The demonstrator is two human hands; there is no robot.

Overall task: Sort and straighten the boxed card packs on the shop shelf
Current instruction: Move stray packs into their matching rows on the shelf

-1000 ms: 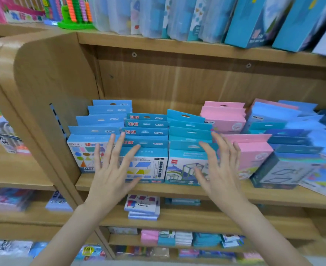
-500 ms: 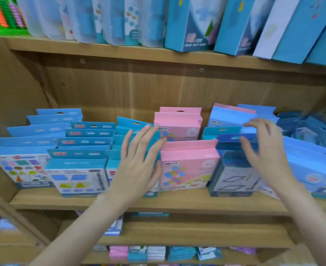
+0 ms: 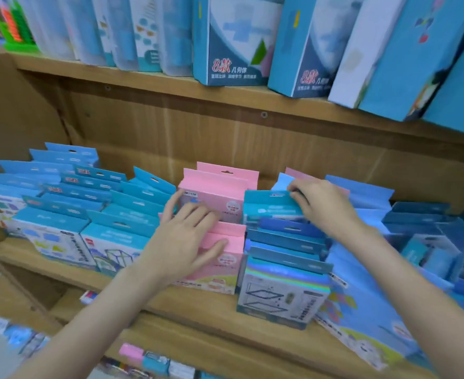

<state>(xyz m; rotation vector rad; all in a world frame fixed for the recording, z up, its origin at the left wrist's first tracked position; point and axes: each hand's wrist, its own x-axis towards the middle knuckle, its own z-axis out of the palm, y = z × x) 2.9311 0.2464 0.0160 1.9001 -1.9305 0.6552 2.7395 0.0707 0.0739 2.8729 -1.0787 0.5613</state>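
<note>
Rows of boxed card packs stand on the wooden shelf [image 3: 198, 302]. My left hand [image 3: 187, 242] rests with spread fingers on the front pink pack [image 3: 225, 266], its fingertips reaching the pink pack behind [image 3: 219, 195]. My right hand [image 3: 321, 206] pinches the hang tab of a teal pack [image 3: 269, 206] at the back of the row of blue packs. The front pack of that row [image 3: 282, 294] shows a cube drawing. Light blue packs [image 3: 61, 214] fill the rows on the left.
Tall blue and white boxes [image 3: 230, 42] lean on the shelf above. Large flat blue packs [image 3: 367, 291] lean at the right, with darker blue boxes [image 3: 427, 236] behind. A lower shelf [image 3: 187, 343] holds more small packs. The bookcase's side panel [image 3: 12, 110] closes the left.
The view has shifted right and closer. My left hand went from the blue packs onto the pink packs. My right hand moved up the blue row and took hold of a teal pack's tab.
</note>
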